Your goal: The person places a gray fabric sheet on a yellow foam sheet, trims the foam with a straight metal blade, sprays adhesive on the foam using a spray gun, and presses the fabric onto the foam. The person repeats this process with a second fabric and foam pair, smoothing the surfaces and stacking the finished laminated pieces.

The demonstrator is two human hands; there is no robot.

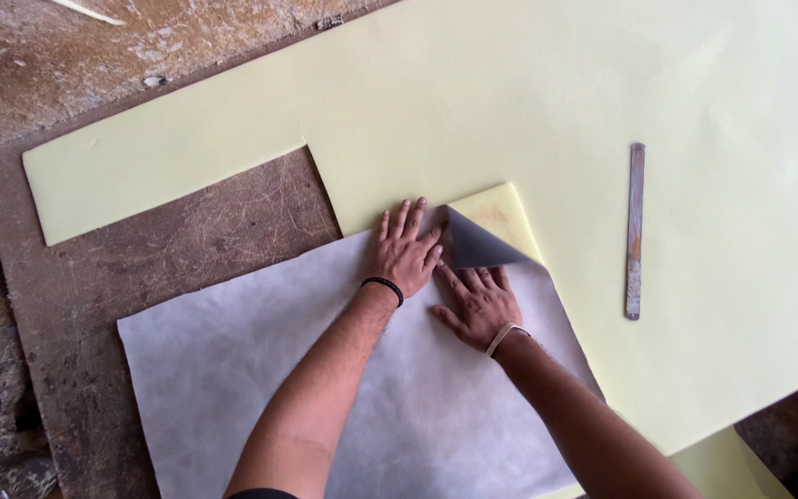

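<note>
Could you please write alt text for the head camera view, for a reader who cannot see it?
Two bare hands press flat on a grey-white fabric sheet, the left hand beside the right hand, which sits at a folded-back corner. The sheet lies over pale yellow foam on a worn brown board. A metal ruler rests on the foam to the right.

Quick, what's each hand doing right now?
Left hand: open, flat on the grey fabric sheet.
Right hand: open, fingers pressing the sheet's folded corner.

matt grey fabric sheet (pixel 344 388), smooth pale foam (pixel 547 102), rough wooden board (pixel 223 222).
</note>
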